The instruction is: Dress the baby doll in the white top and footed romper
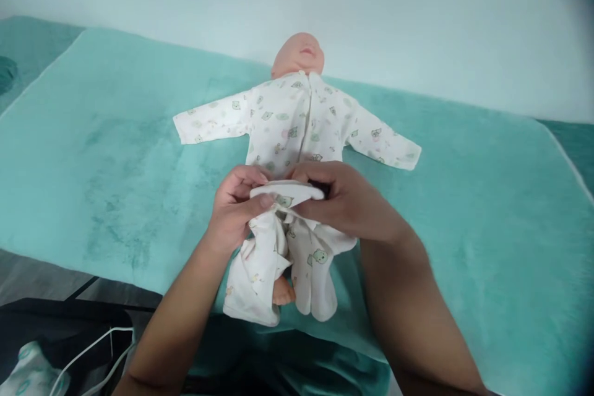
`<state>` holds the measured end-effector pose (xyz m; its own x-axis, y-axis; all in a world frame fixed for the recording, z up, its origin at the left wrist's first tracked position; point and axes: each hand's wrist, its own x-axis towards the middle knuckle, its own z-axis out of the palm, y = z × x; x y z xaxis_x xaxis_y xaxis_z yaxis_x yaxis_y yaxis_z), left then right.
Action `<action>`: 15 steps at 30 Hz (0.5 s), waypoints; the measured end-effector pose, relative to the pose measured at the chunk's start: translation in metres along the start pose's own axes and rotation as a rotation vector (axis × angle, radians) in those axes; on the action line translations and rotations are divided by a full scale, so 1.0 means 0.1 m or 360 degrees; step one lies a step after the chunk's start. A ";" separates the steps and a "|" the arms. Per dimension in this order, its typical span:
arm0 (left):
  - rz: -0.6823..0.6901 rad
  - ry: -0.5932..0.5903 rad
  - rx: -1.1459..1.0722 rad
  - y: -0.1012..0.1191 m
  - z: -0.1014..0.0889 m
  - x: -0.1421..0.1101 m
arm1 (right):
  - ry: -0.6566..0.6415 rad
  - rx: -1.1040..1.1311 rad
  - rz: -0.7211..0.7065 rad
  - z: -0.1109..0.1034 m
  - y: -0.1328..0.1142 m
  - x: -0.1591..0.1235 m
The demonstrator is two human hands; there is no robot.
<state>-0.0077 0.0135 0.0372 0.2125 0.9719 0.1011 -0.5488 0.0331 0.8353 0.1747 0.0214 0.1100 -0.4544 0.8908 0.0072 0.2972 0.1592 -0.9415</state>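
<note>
A baby doll (297, 55) lies on its back on a green blanket, dressed in a white printed romper (283, 114) with its sleeves spread wide. My left hand (236, 204) pinches the romper's fabric at the lower body, thumb on top. From the other side my right hand (343, 201) grips the same gathered cloth, its fingertips partly hidden. Between the hands the fabric is folded up into a band. Below it hang the two romper legs, and one bare doll foot (283, 291) shows between them.
The green blanket (139, 198) covers the table up to a white wall (371, 12). At the lower left are a dark surface, a white cord (93, 343) and a white cloth with green marks (34, 371).
</note>
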 end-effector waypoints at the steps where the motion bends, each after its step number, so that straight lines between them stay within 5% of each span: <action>1: -0.0001 -0.0012 0.0011 0.00 0.00 0.00 | 0.0052 0.0109 0.0014 0.01 0.03 -0.02; 7: -0.0040 -0.0030 0.0003 0.00 0.01 -0.01 | 0.0078 0.0724 -0.0127 0.09 0.21 -0.04; 15: -0.0073 -0.0210 0.0141 0.02 -0.03 -0.02 | 0.0103 0.1067 0.0030 0.12 0.26 -0.05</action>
<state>-0.0117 0.0124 0.0367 0.3435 0.9305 0.1269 -0.4636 0.0505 0.8846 0.1748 0.0156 0.0818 -0.3965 0.9180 -0.0108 -0.2904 -0.1366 -0.9471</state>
